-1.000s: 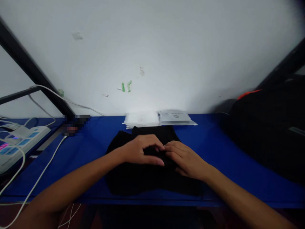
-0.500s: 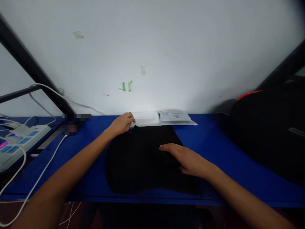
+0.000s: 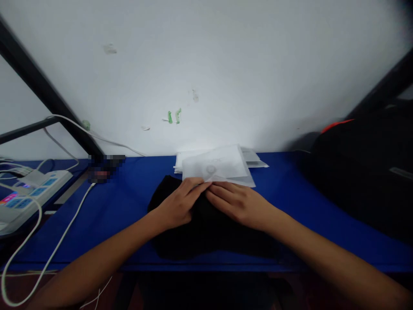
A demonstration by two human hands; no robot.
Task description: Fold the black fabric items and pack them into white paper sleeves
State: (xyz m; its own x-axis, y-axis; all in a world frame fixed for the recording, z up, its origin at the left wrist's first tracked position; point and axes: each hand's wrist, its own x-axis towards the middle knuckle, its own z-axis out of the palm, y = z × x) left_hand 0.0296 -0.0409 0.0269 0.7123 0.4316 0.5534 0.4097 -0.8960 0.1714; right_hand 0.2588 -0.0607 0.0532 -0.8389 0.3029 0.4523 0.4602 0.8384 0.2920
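Observation:
A folded black garment [image 3: 206,232] lies on the blue table [image 3: 122,206] in front of me. A clear plastic bag [image 3: 216,168] with a faint round mark lies over the garment's far edge. My left hand [image 3: 179,204] and my right hand [image 3: 238,202] meet at the bag's near edge, fingers pinched on it, both resting on the garment. Behind the bag, a stack of similar bags [image 3: 254,157] lies against the wall.
A white power strip [image 3: 29,193] with white cables [image 3: 64,228] sits at the left. A large black bag with an orange strip [image 3: 364,172] fills the right side. Black frame bars [image 3: 41,90] slant up at both sides against the white wall.
My left hand reached to the bag stack at the wall, then pulled one clear bag back over the garment. My right hand shifted from the garment's top to the bag's edge.

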